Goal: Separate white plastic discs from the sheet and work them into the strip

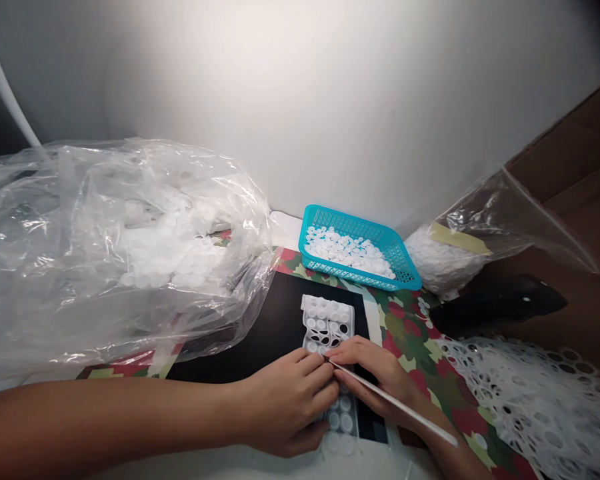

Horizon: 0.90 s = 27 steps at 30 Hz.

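A translucent strip [347, 313] with rows of round white discs lies on a dark mat [280, 320]; part of its upper half shows bare ring holes. My left hand [287, 400] rests over the middle of the strip with fingers curled and closed together. What its fingertips grip is hidden. In my right hand [375, 370] a thin white stick-like tool [405, 407] is pinched, its tip meeting the left fingertips and its tail slanting down to the right. More discs [340, 420] of the strip show below the hands.
Behind, a blue plastic basket [360, 280] holds many loose white discs. A large clear bag [80, 267] of white pieces fills the left. At right are a smaller bag [445, 263], a black object [505, 303] and a heap of perforated ring sheets [545, 400] on a patterned cloth [460, 393].
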Tool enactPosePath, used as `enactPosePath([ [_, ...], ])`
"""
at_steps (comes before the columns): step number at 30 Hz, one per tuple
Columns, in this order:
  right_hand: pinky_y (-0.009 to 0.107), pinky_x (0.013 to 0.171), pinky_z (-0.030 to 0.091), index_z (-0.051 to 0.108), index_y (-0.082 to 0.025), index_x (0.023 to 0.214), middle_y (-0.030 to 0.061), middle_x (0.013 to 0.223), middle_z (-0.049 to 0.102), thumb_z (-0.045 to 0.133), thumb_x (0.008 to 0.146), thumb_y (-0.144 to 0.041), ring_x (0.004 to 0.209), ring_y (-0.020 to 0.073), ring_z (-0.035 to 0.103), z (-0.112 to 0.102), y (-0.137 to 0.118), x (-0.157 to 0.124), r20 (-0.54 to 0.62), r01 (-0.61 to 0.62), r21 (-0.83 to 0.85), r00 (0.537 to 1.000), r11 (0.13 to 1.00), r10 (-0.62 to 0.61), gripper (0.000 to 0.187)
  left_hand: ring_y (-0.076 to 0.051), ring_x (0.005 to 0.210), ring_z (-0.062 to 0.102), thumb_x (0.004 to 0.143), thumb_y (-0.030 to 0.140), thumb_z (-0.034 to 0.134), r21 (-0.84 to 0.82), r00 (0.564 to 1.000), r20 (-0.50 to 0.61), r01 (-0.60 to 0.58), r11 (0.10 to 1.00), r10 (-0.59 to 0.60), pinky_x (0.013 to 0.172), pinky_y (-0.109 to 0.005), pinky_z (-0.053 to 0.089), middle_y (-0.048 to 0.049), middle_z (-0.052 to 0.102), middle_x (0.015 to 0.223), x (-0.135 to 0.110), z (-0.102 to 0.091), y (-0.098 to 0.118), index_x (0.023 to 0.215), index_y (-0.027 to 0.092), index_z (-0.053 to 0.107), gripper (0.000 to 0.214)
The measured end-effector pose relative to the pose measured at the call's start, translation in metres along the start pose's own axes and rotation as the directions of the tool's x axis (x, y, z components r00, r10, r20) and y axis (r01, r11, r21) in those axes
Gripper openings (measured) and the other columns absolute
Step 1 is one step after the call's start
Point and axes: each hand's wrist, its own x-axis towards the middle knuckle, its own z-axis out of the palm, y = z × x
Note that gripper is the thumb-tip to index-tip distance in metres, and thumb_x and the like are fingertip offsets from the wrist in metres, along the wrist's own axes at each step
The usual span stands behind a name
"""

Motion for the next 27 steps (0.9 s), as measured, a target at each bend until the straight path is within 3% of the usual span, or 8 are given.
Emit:
enactPosePath([
  [27,0.032,0.084,0.052,0.062,-0.02,0.105,0.0075,0.102,0.068,0.058,0.087,-0.01,0.095,0.0187,0.063,-0.0001,0.0007,-0.001,0.01,-0.003,0.032,1.0,0.999,0.003,0.021,-0.023,0.086,0.05,0.086,0.032,0.048,0.004,1.0,0.017,-0.009,1.0,0.009,0.074,-0.035,0.039,-0.0081,0.057,0.09,-0.0002,0.0018,-0.0012,0.1,0.01,0.056,0.028],
])
